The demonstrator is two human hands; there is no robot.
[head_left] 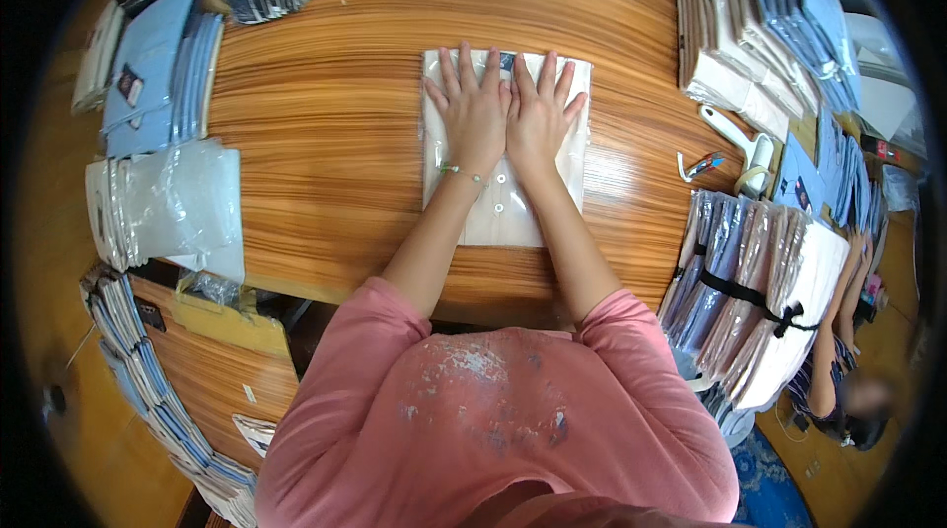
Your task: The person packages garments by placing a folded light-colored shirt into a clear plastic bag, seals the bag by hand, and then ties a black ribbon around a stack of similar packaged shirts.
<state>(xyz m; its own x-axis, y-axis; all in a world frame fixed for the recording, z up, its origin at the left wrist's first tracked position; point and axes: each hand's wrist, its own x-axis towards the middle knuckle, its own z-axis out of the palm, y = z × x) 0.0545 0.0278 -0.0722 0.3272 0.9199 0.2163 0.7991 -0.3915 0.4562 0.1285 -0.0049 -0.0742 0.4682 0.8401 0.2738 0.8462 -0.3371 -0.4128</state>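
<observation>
A folded cream shirt point(500, 217) in a clear plastic bag lies flat on the wooden table point(326, 133), its buttons showing down the middle. My left hand point(471, 113) rests palm down on the upper left part of the bag, fingers spread. Beside it, my right hand point(540, 113) lies flat on the upper right part, also with spread fingers. The two thumbs meet near the collar, where a small dark label point(507, 62) shows between the hands.
Stacked folded shirts point(158, 64) and clear plastic bags point(192, 202) line the left edge. At right are tall shirt piles point(740, 64), a lint roller point(735, 138), a small blue-red item point(705, 166) and a strap-tied bundle point(755, 286). Another person point(838, 370) is at far right.
</observation>
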